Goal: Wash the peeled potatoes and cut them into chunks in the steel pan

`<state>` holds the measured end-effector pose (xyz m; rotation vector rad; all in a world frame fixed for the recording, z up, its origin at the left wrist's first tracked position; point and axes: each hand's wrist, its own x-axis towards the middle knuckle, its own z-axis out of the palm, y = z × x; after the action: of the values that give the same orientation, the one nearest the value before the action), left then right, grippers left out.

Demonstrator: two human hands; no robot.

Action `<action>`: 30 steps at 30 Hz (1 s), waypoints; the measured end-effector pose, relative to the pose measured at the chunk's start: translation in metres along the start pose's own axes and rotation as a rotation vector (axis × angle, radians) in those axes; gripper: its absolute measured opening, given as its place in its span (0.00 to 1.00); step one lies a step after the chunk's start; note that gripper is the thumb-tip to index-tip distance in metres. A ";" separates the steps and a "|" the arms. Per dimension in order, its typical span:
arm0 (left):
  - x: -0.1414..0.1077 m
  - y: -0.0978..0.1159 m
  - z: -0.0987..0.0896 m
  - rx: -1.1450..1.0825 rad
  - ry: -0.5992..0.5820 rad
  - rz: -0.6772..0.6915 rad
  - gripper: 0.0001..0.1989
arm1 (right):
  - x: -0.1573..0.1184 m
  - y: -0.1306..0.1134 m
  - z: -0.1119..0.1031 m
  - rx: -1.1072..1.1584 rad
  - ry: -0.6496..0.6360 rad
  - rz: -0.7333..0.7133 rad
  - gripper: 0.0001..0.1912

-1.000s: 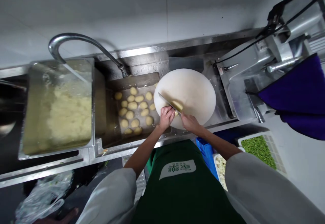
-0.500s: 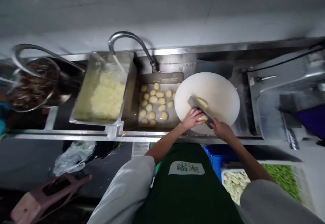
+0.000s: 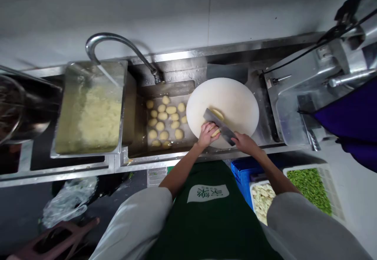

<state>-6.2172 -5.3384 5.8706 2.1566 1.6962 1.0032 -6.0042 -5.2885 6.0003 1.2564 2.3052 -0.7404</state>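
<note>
On the round white cutting board (image 3: 238, 103) lies a peeled potato, split by a cleaver (image 3: 223, 127). One potato piece (image 3: 218, 113) is on the far side of the blade, cut face showing. My left hand (image 3: 207, 134) is closed around the other part on the near side, fingers bent beside the blade. The handle of the cleaver is inside my right hand (image 3: 245, 143), near the board's front edge. More of the blade's flat face shows, leaning slightly. Whether its edge touches the board I cannot tell.
Left of the board, several peeled potatoes (image 3: 162, 116) sit in a sink basin (image 3: 137, 134). A faucet (image 3: 118, 36) runs into a steel tub (image 3: 60, 134) of pale shreds. Below right are a blue crate (image 3: 241, 177) and a basket of chopped greens (image 3: 310, 189). A purple cloth (image 3: 350, 114) hangs at right.
My view has swung to the right, so everything sits further left. The cleaver has tilted and shows more of its flat side. Both hands keep their grip.
</note>
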 end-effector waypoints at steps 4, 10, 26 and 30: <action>0.008 0.008 -0.002 -0.034 0.116 -0.139 0.12 | -0.024 0.010 -0.001 -0.147 0.039 0.188 0.17; -0.010 0.004 -0.044 -0.007 0.297 -0.169 0.08 | -0.056 -0.034 0.015 -0.174 0.017 0.141 0.16; -0.005 -0.002 -0.033 -0.112 -0.040 -0.004 0.12 | -0.001 -0.066 0.006 -0.083 -0.005 0.059 0.16; -0.006 0.001 -0.048 -0.153 0.039 -0.067 0.11 | -0.019 -0.062 -0.010 -0.126 0.061 0.063 0.18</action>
<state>-6.2472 -5.3553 5.9047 1.9834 1.6393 1.1251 -6.0482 -5.3223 6.0350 1.3040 2.3094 -0.5333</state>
